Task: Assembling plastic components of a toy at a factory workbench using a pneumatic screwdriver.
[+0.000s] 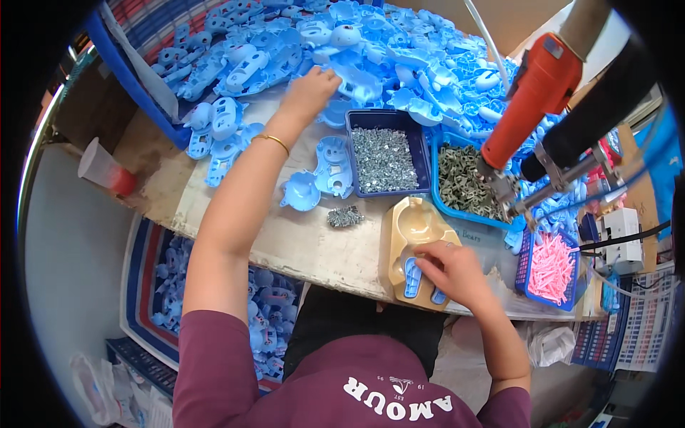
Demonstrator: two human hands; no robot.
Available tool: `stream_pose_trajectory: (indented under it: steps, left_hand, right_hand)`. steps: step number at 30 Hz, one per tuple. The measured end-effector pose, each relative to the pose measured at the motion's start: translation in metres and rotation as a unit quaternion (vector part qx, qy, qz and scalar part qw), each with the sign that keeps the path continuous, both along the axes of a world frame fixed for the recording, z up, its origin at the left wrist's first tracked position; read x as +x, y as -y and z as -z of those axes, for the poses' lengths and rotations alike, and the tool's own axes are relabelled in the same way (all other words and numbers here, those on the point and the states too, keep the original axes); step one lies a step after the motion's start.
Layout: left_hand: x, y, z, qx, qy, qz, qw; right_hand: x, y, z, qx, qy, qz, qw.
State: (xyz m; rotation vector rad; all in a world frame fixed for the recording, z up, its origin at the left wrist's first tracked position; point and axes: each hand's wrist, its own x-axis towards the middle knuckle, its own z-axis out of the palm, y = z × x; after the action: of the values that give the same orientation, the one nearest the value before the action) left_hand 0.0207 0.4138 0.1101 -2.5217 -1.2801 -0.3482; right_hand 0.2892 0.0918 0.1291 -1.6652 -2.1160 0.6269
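- The left hand [314, 91], upper centre of the frame, reaches to the edge of a pile of blue plastic parts [435, 64]; its fingertips blur into the blue, so whether it grasps one cannot be told.
- The right hand [453, 271], lower right of centre, has its fingers at a blue insert [412, 278] lying in a beige fixture [391, 246]; whether they pinch it or only rest on it is unclear.
- A second blue insert [438, 295] is mostly hidden beneath that hand.
- The pile is too tangled to count and runs behind the red screwdriver [531, 96], whose upper end is cut off by the dark rim.
- Counted: two inserts, one fixture, one screwdriver, two loose blue shells [333, 167] at centre, one small heap of screws [345, 217].
- Three containers stand right of centre: a navy bin [350, 160] of screws, a light-blue tray [471, 216] of metal clips, a basket [524, 264] of pink sticks.
- The fixture's lower end reaches the front edge of the desk [307, 242]; bare surface lies left of it, below the heap, while bin and tray crowd its far side.
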Motion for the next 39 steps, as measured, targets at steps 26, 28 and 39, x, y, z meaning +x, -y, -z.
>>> stream_pose_trajectory:
  steps: [26,28,39]
  left_hand:
    - [0.082,0.288,0.017,-0.089,0.127,0.414,0.897]
    - [0.082,0.287,0.018,-0.088,0.125,0.409,0.899]
    - [0.109,0.303,0.010,-0.182,0.200,0.280,0.921]
  right_hand:
    - [0.052,0.038,-0.027,0.064,-0.098,0.117,0.986]
    - [0.053,0.048,-0.016,0.110,-0.034,0.022,0.993]
    - [0.055,0.056,-0.004,0.097,0.005,0.009,0.995]
